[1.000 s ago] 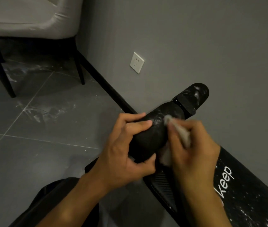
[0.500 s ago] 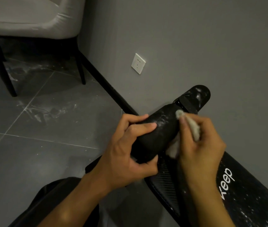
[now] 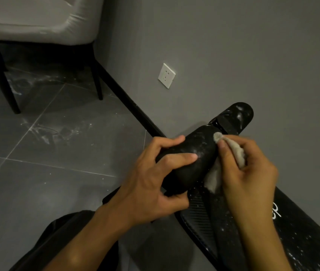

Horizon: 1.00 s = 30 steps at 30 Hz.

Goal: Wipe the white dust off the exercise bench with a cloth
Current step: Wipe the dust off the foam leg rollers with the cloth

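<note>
Left hand [image 3: 151, 184]: wrapped round the near roller [image 3: 192, 153], fingers over the top, thumb tucked underneath. It's clamped on tight.
Right hand [image 3: 252, 173]: fingers curled close together, pinching the cloth [image 3: 233, 151] and pressing its tip onto the roller's far end.
Cloth: pale and bunched. One end pokes out past the fingertips onto the roller, and a tail hangs below the hand, between roller and bench [image 3: 301, 245].
Near roller: black and padded, angled up toward the wall [image 3: 233, 45], with white specks across its upper part.
Far roller [image 3: 239, 116]: just beyond, close to the wall, with white smears on it.
Bench: lower right, running along the wall. It's black and dotted with white specks, and the right wrist partly hides its white lettering.
Floor [image 3: 38, 182]: dark tiles, with white dust scuffs [image 3: 44, 132] near the chair legs.
Chair [image 3: 38, 20]: pale upholstery and black legs, top left.
Socket [image 3: 166, 75]: white, low on the grey wall, above the black skirting [image 3: 127, 98].
Clothing [image 3: 44, 247]: dark fabric at the bottom left, under the left forearm.
</note>
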Motion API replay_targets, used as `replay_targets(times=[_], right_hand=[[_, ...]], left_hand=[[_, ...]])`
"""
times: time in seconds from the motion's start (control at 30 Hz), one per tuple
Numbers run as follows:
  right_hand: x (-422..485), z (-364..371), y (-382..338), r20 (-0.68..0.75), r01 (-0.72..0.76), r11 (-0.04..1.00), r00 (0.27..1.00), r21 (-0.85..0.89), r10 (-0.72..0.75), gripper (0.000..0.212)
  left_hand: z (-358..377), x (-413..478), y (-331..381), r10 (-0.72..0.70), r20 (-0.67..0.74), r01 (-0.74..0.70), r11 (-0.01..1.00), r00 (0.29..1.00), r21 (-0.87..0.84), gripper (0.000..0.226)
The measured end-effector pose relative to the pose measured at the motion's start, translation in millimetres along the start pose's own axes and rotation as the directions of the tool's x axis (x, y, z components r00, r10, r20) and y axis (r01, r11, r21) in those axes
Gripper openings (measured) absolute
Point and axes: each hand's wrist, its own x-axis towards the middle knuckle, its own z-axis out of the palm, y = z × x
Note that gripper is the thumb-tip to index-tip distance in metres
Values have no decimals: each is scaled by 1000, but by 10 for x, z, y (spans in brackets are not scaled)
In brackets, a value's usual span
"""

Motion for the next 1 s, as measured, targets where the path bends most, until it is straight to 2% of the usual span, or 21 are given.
replay_targets(times=[0.13,0.2,0.4,0.6,0.67,0.87,1.0], right_hand=[[-247,74,-177,125,205,978,970,40,-209,12],[-276,55,-178,157,285,958,946,9,-283,10],[23,26,-16,6,80,993,997,-81,-80,9],[-399,101,-133,111,285,957,950,59,-290,11],[-376,98,-94,120,330,943,935,42,-332,10],[11,50,17,-12,119,992,993,-47,-120,6],[-284,49,-87,82,211,977,974,10,-211,10]], left_hand=[[26,3,-34,23,-55,-28,995,998,-92,75],[26,3,-36,25,-53,-30,996,998,-85,74],[7,5,-9,-12,-32,10,998,999,-65,67],[0,-3,-14,2,-31,-4,997,1000,-78,70],[12,4,-13,5,-35,-8,996,999,-86,68],[19,-10,12,-26,-51,23,998,998,-52,65],[17,-22,13,-25,-49,21,997,998,-68,65]])
